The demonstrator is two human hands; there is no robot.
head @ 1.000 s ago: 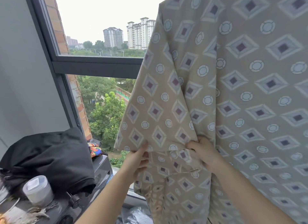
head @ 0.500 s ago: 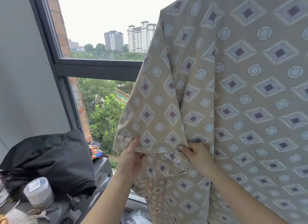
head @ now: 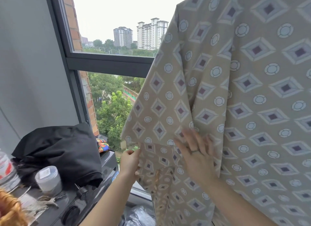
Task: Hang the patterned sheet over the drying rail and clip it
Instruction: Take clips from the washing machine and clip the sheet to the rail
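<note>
And here the beige fabric sheet printed with purple-centred diamonds and pale circles (head: 244, 91) is hanging down from somewhere above the top of the view, filling the right side in front of the dark-framed window (head: 107, 62). The rail itself is sitting out of sight, and no clip is showing anywhere.

The left hand (head: 129, 165) is pinching the side edge of the inner layer, just under the hem of the outer layer, fingers curled round the cloth. The right hand (head: 198, 160) is lying spread and flat against the sheet beside it, fingers straight and blurred, holding nothing, a ring showing on one finger.

Now the risks, as I'm reading them. The two layers are hanging at different lengths, so with nothing clipping them the longer side could be dragging the sheet off the rail. A firm tug from that pinching hand could be causing exactly that. The left forearm is also passing close above the grey-lidded plastic jar (head: 48, 178) and the bundled black cloth (head: 58, 150) on the dark ledge, so a wide swing there could be knocking the jar over.
</note>
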